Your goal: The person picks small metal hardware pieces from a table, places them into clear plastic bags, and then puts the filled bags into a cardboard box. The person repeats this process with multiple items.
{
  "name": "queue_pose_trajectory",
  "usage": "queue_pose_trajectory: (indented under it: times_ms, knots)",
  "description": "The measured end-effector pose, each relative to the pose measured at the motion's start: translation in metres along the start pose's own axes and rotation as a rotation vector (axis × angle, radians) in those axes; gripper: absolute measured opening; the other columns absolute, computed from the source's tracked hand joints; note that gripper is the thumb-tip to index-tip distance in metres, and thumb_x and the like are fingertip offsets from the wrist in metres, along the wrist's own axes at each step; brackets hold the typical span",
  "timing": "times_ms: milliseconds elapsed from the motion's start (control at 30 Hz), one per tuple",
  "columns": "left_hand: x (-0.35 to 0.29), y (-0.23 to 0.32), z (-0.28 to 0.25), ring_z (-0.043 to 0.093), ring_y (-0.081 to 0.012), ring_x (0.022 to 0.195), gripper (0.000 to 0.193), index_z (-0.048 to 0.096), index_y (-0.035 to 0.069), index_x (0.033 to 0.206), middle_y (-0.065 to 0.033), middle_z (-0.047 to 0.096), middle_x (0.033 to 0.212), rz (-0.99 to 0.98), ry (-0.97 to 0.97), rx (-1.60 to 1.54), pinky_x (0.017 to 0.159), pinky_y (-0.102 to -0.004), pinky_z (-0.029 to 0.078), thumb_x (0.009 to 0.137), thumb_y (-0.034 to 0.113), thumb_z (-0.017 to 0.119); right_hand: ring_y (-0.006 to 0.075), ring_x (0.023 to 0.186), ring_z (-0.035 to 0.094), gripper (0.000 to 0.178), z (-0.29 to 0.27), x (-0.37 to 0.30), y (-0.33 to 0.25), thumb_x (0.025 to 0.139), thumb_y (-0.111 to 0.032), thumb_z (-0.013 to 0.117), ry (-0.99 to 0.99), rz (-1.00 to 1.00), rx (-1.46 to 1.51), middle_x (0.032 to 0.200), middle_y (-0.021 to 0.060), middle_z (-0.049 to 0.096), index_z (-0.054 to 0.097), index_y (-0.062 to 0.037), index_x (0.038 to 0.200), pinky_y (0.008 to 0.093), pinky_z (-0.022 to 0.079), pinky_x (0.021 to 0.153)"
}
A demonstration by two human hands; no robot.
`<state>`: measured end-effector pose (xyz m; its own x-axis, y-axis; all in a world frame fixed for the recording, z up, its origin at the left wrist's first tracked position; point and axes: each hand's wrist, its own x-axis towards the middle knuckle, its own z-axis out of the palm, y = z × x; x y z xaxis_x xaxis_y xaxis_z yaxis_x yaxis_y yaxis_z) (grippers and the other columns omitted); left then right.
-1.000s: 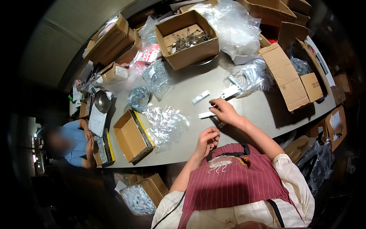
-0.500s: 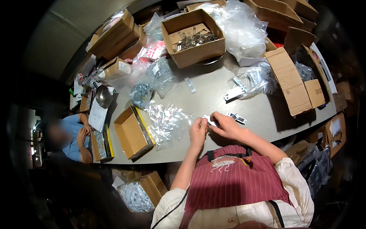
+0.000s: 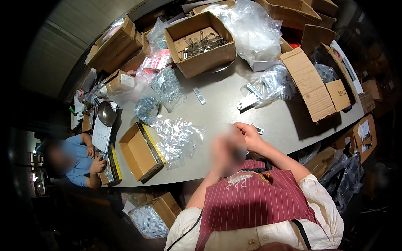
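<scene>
My left hand is blurred, my right hand curled beside it; I cannot tell what either pinches; a careless right-hand sweep might knock the small pale part just beyond it on the bench

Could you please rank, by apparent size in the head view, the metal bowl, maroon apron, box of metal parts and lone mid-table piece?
Largest to smallest:
maroon apron
box of metal parts
metal bowl
lone mid-table piece
</scene>
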<state>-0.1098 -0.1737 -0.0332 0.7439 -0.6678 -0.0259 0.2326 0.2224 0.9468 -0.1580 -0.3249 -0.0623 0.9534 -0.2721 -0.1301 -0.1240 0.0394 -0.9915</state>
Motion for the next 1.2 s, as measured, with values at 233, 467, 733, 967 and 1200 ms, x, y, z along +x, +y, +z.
queue_pose_trajectory:
  times_ms: [233, 467, 733, 967, 1200]
  knots:
    - [0.007, -0.035, -0.031, 0.043, -0.0108, 0.061, 0.033, 0.047, 0.010, 0.069, 0.0015, 0.047, 0.067, -0.146, 0.201, -0.127, 0.058, -0.0274, 0.036, 0.095, 0.030, 0.050, 0.0037, 0.070, 0.057, 0.018, -0.010, 0.001, -0.029, 0.095, -0.013, 0.067, 0.110, -0.003, 0.436, 0.082, -0.0032, 0.062, 0.060, -0.0024, 0.109, 0.0224, 0.046, 0.061]
    - [0.002, -0.056, -0.020, 0.049, -0.0081, 0.066, 0.021, 0.062, 0.005, 0.094, 0.0009, 0.055, 0.076, -0.099, -0.097, 0.107, 0.057, -0.0240, 0.038, 0.100, 0.023, 0.053, 0.0059, 0.073, 0.059, 0.023, -0.015, 0.001, -0.022, 0.097, -0.016, 0.066, 0.163, 0.083, 0.511, 0.087, 0.0000, 0.064, 0.058, -0.0018, 0.113, 0.0228, 0.048, 0.063]
    - [-0.004, -0.041, -0.020, 0.053, -0.0094, 0.066, 0.019, 0.063, 0.002, 0.086, 0.0014, 0.056, 0.076, -0.101, -0.238, 0.719, 0.056, -0.0298, 0.043, 0.097, 0.018, 0.064, 0.0097, 0.077, 0.061, 0.027, -0.013, 0.004, 0.009, 0.099, -0.026, 0.065, -0.039, 0.144, 0.092, 0.086, 0.0041, 0.066, 0.063, -0.0008, 0.108, 0.0271, 0.049, 0.065]
    - [-0.022, -0.051, -0.061, 0.062, -0.0164, 0.067, 0.015, 0.066, -0.001, 0.083, -0.0085, 0.066, 0.080, -0.183, -0.494, 0.529, 0.060, -0.0312, 0.049, 0.091, 0.011, 0.065, 0.0170, 0.080, 0.063, 0.028, -0.009, 0.038, 0.020, 0.101, -0.026, 0.060, -0.165, 0.337, 0.019, 0.086, 0.0079, 0.066, 0.066, 0.0014, 0.100, 0.0355, 0.052, 0.074]
    - [-0.031, -0.054, -0.076, 0.059, -0.0170, 0.066, 0.018, 0.065, -0.003, 0.083, -0.0093, 0.064, 0.078, -0.337, -0.364, -0.292, 0.058, -0.0305, 0.047, 0.092, 0.013, 0.065, 0.0288, 0.098, 0.064, 0.035, -0.037, 0.058, 0.013, 0.093, -0.016, 0.066, 0.042, -0.145, -0.096, 0.114, 0.0169, 0.064, 0.063, 0.0022, 0.123, 0.0403, 0.052, 0.089]
